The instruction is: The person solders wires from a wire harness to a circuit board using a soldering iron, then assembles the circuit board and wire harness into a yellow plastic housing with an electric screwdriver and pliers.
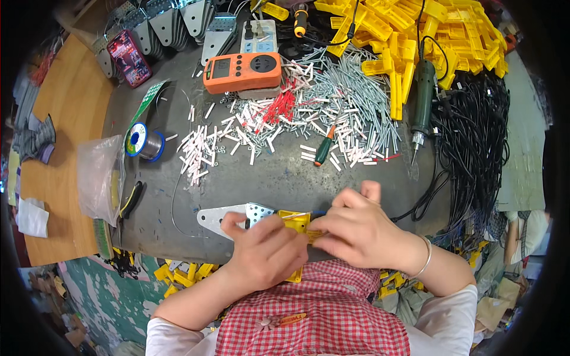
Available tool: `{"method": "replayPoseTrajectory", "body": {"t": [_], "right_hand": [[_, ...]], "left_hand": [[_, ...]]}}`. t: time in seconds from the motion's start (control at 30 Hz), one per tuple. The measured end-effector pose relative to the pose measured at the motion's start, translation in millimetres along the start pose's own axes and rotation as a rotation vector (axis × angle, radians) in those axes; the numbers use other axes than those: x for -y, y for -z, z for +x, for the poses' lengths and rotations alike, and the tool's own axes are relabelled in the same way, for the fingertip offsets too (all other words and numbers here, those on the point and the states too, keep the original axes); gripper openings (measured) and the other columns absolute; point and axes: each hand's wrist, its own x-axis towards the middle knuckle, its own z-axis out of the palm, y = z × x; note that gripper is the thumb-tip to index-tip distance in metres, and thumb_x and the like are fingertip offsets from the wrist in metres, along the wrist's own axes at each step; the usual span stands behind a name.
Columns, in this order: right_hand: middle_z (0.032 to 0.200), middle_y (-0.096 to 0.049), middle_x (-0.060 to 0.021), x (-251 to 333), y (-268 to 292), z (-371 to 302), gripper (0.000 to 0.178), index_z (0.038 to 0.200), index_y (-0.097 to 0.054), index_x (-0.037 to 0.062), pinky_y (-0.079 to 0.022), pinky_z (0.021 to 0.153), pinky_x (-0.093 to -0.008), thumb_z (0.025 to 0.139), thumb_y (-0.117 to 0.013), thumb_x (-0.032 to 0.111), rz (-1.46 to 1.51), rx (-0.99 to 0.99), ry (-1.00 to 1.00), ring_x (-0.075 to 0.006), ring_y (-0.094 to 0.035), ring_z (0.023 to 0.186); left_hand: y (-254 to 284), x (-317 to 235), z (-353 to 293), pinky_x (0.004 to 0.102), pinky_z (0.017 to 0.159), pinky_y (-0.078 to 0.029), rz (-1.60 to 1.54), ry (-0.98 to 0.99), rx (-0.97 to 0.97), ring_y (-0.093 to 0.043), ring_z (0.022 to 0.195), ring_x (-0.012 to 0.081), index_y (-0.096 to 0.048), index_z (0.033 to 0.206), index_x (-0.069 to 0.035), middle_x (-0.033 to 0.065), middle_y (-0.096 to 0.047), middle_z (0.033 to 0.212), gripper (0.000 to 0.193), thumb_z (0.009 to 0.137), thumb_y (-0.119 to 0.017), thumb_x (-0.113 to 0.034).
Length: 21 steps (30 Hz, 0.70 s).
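Note:
At the table's near edge, a yellow plastic housing [300, 222] lies beneath and between my hands. A silver metal bracket with a perforated end [218, 218] reaches out from it to the left. My left hand [265, 250] is closed over the housing, fingers curled and partly hiding it. A thin white stick-like piece [295, 215] shows by its index finger, over the housing. My right hand [356, 228] is pinched at the housing's right side, next to a small blue piece [319, 212]. What lies between its fingertips is hidden.
Screws [356, 89] and white sleeves [196, 151] lie heaped beyond my hands, with a green-handled screwdriver [325, 147]. An electric screwdriver [423, 98], black cables [475, 130] and yellow housings [409, 29] are at right. Solder spool [144, 142], pliers [132, 199], phone [129, 59] and orange meter [242, 72] lie left.

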Motion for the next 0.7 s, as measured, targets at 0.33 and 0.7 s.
{"method": "replayPoseTrajectory", "body": {"t": [0.33, 0.7], "right_hand": [[0.084, -0.061, 0.0000, 11, 8, 0, 0.016, 0.093, -0.070, 0.0123, -0.034, 0.084, -0.0429, 0.079, -0.073, 0.020, -0.183, -0.108, 0.125, -0.0174, -0.060, 0.088], [0.103, -0.069, -0.0253, -121, 21, 172, 0.061, 0.142, -0.048, -0.0049, -0.053, 0.085, -0.0452, 0.095, -0.063, 0.032, -0.135, -0.295, -0.467, -0.0396, -0.068, 0.093]], "left_hand": [[24, 15, 4, 0.0509, 0.091, -0.029, -0.056, -0.057, 0.180, -0.061, 0.101, 0.0184, -0.073, 0.102, -0.017, -0.0030, -0.068, 0.109, 0.046, 0.060, -0.087, -0.027], [65, 61, -3, 0.0496, 0.102, -0.031, -0.140, 0.224, 0.547, -0.056, 0.125, 0.0288, -0.068, 0.120, -0.016, 0.0076, -0.060, 0.139, 0.063, 0.062, -0.091, -0.020]]}}
